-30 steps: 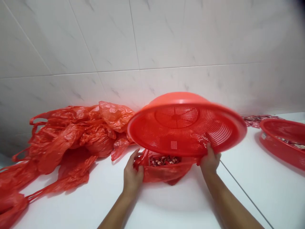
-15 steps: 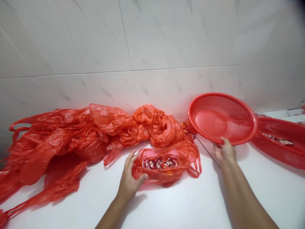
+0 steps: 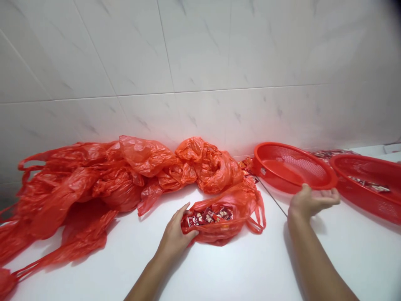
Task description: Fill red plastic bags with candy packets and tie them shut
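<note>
Steadying near-center red bag of dark packets (image 3: 209, 216) on white table (image 3: 219, 271), left hand (image 3: 177, 230) half-open at bag's side; right hand (image 3: 308, 203), loosely open, beside red basket (image 3: 282, 182) near back edge.

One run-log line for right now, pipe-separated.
left hand: open, at red bag with packets | right hand: open, at rim of left basket | both baskets on white table | right basket: packets inside
</note>
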A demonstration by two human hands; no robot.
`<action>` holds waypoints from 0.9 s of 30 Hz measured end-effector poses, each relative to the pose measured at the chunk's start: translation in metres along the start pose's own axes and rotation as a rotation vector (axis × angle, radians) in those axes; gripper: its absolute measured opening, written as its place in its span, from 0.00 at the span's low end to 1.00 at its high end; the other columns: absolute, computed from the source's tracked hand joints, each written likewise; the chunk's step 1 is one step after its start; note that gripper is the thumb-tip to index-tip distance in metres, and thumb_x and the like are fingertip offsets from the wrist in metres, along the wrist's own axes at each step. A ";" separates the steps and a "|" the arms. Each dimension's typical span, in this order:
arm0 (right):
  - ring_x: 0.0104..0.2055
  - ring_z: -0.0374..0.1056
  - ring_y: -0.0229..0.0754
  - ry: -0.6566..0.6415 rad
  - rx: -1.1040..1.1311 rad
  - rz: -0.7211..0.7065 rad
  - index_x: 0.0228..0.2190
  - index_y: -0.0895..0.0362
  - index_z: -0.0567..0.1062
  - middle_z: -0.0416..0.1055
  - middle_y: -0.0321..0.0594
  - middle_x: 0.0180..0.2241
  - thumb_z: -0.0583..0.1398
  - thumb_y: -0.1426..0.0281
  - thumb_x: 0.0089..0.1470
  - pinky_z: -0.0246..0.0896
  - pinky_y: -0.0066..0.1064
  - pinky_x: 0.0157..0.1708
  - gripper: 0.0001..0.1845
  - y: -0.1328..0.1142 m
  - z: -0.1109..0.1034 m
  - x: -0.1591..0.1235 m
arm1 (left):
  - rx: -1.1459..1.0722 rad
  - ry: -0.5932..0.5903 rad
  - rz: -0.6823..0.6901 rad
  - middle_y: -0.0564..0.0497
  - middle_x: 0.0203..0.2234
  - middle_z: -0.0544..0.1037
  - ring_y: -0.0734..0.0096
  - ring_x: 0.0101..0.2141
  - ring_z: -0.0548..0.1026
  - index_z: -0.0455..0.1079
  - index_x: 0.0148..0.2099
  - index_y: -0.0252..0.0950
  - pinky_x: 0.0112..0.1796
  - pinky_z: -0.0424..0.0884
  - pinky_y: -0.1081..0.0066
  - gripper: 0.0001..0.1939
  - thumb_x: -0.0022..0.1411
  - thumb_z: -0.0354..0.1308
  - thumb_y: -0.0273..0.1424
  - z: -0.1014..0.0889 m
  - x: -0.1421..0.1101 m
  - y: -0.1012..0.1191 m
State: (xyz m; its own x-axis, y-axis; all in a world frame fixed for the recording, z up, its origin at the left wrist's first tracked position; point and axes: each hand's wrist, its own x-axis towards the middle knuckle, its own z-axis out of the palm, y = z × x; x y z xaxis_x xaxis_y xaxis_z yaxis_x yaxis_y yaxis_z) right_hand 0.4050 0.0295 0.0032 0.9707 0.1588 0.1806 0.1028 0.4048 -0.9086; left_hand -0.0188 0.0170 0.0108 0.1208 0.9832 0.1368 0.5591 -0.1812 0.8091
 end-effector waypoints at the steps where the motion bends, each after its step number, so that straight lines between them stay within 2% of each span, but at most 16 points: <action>1: 0.58 0.68 0.49 0.040 -0.078 -0.151 0.59 0.52 0.63 0.61 0.51 0.64 0.63 0.69 0.54 0.71 0.44 0.56 0.32 -0.005 0.002 -0.011 | 0.015 -0.008 0.009 0.42 0.60 0.76 0.47 0.60 0.75 0.66 0.71 0.43 0.65 0.66 0.51 0.44 0.51 0.68 0.29 -0.002 0.000 0.000; 2: 0.55 0.70 0.51 0.019 -0.148 -0.274 0.54 0.55 0.70 0.68 0.51 0.57 0.62 0.66 0.56 0.70 0.45 0.55 0.24 -0.010 0.004 -0.024 | 0.034 -0.015 0.017 0.42 0.63 0.74 0.47 0.62 0.73 0.64 0.73 0.43 0.66 0.64 0.51 0.46 0.52 0.68 0.30 -0.005 0.000 -0.001; 3: 0.50 0.72 0.51 -0.108 -0.205 -0.355 0.48 0.57 0.74 0.74 0.50 0.50 0.60 0.63 0.58 0.69 0.45 0.53 0.18 -0.015 0.006 -0.037 | 0.053 -0.027 0.018 0.41 0.66 0.71 0.46 0.65 0.70 0.61 0.74 0.43 0.66 0.63 0.51 0.48 0.51 0.69 0.30 -0.009 0.000 -0.002; 5: 0.41 0.73 0.50 -0.589 -0.319 -0.392 0.40 0.57 0.77 0.77 0.46 0.39 0.57 0.57 0.62 0.68 0.41 0.45 0.17 -0.024 0.011 -0.065 | 0.066 -0.092 0.004 0.39 0.70 0.67 0.42 0.66 0.68 0.59 0.76 0.42 0.66 0.64 0.50 0.55 0.46 0.73 0.31 -0.022 0.001 -0.004; 6: 0.38 0.73 0.49 -0.841 -0.390 -0.384 0.37 0.56 0.78 0.77 0.44 0.36 0.58 0.55 0.62 0.67 0.39 0.42 0.18 -0.027 0.012 -0.079 | 0.056 -0.150 -0.005 0.38 0.69 0.68 0.40 0.65 0.69 0.60 0.75 0.41 0.64 0.66 0.51 0.56 0.43 0.74 0.29 -0.030 0.002 -0.005; 7: 0.35 0.72 0.48 -1.061 -0.475 -0.372 0.34 0.56 0.77 0.77 0.43 0.34 0.59 0.54 0.62 0.64 0.37 0.38 0.18 -0.029 0.014 -0.091 | 0.037 -0.219 -0.012 0.38 0.66 0.72 0.40 0.63 0.71 0.64 0.73 0.40 0.61 0.69 0.52 0.55 0.42 0.75 0.28 -0.038 0.003 -0.006; 8: 0.33 0.71 0.46 -1.231 -0.565 -0.362 0.31 0.55 0.76 0.77 0.41 0.31 0.61 0.54 0.61 0.62 0.35 0.35 0.18 -0.030 0.015 -0.101 | 0.013 -0.283 -0.016 0.39 0.61 0.77 0.41 0.59 0.75 0.69 0.68 0.39 0.58 0.72 0.54 0.49 0.42 0.75 0.27 -0.046 0.005 -0.006; 9: 0.30 0.69 0.45 -1.338 -0.648 -0.355 0.28 0.54 0.74 0.76 0.40 0.28 0.61 0.55 0.61 0.59 0.34 0.33 0.17 -0.030 0.015 -0.109 | -0.017 -0.336 -0.017 0.41 0.55 0.81 0.44 0.54 0.78 0.75 0.62 0.38 0.54 0.74 0.57 0.40 0.44 0.74 0.28 -0.052 0.007 -0.005; 10: 0.29 0.67 0.44 -1.388 -0.702 -0.343 0.25 0.54 0.71 0.74 0.39 0.26 0.61 0.57 0.61 0.56 0.33 0.32 0.18 -0.030 0.015 -0.115 | -0.052 -0.359 -0.020 0.43 0.48 0.84 0.48 0.49 0.80 0.80 0.55 0.37 0.49 0.75 0.59 0.29 0.48 0.73 0.30 -0.057 0.008 -0.004; 12: 0.27 0.64 0.43 -1.379 -0.681 -0.298 0.23 0.53 0.66 0.70 0.37 0.23 0.57 0.60 0.65 0.53 0.32 0.30 0.19 -0.028 0.015 -0.121 | -0.139 -0.272 -0.034 0.48 0.34 0.84 0.58 0.36 0.80 0.82 0.40 0.36 0.39 0.74 0.65 0.11 0.56 0.71 0.36 -0.061 0.012 0.000; 14: 0.28 0.64 0.43 -1.324 -0.504 -0.240 0.25 0.53 0.66 0.70 0.36 0.24 0.53 0.60 0.68 0.55 0.32 0.30 0.19 -0.029 0.015 -0.123 | -0.308 -0.073 -0.040 0.52 0.22 0.77 0.68 0.26 0.73 0.78 0.29 0.35 0.31 0.68 0.70 0.15 0.57 0.72 0.41 -0.059 0.013 0.003; 16: 0.31 0.66 0.43 -1.308 -0.281 -0.194 0.28 0.53 0.67 0.72 0.39 0.29 0.51 0.55 0.71 0.61 0.33 0.33 0.22 -0.034 0.014 -0.128 | -0.496 0.093 -0.029 0.55 0.18 0.72 0.72 0.22 0.68 0.77 0.28 0.35 0.28 0.66 0.72 0.20 0.56 0.74 0.46 -0.051 0.012 0.004; 19: 0.45 0.73 0.48 -1.368 -0.042 -0.202 0.32 0.53 0.70 0.76 0.46 0.43 0.50 0.53 0.74 0.68 0.36 0.47 0.23 -0.042 0.013 -0.141 | -0.663 0.179 0.009 0.49 0.27 0.78 0.67 0.29 0.74 0.81 0.39 0.35 0.34 0.74 0.68 0.25 0.61 0.67 0.54 -0.040 0.008 0.003; 22: 0.60 0.69 0.52 -1.405 0.047 -0.214 0.32 0.53 0.70 0.76 0.49 0.48 0.49 0.53 0.75 0.64 0.41 0.58 0.23 -0.043 0.011 -0.155 | -0.758 0.276 0.114 0.41 0.46 0.82 0.60 0.45 0.78 0.82 0.48 0.38 0.48 0.76 0.65 0.24 0.67 0.62 0.53 -0.036 0.003 0.006; 24: 0.61 0.69 0.53 -1.402 0.097 -0.123 0.33 0.53 0.70 0.76 0.49 0.50 0.49 0.50 0.74 0.63 0.44 0.61 0.24 -0.040 0.010 -0.157 | -0.882 0.291 0.165 0.42 0.57 0.79 0.59 0.49 0.78 0.80 0.56 0.43 0.50 0.76 0.64 0.24 0.70 0.59 0.53 -0.039 0.000 0.011; 27: 0.53 0.75 0.54 -1.307 0.202 0.124 0.34 0.52 0.73 0.78 0.48 0.50 0.52 0.41 0.68 0.69 0.45 0.56 0.29 -0.032 0.010 -0.149 | -1.046 0.247 0.167 0.47 0.66 0.73 0.66 0.37 0.79 0.70 0.67 0.55 0.40 0.77 0.64 0.28 0.72 0.52 0.56 -0.053 0.000 0.019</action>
State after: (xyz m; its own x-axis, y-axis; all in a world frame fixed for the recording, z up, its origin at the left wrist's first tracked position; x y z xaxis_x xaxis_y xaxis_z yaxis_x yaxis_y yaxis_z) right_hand 0.2545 0.0020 0.0087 0.0373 0.9014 0.4314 -0.1146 0.4328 -0.8942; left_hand -0.0516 0.0151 0.0566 -0.1036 0.9462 0.3065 -0.4384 -0.3201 0.8399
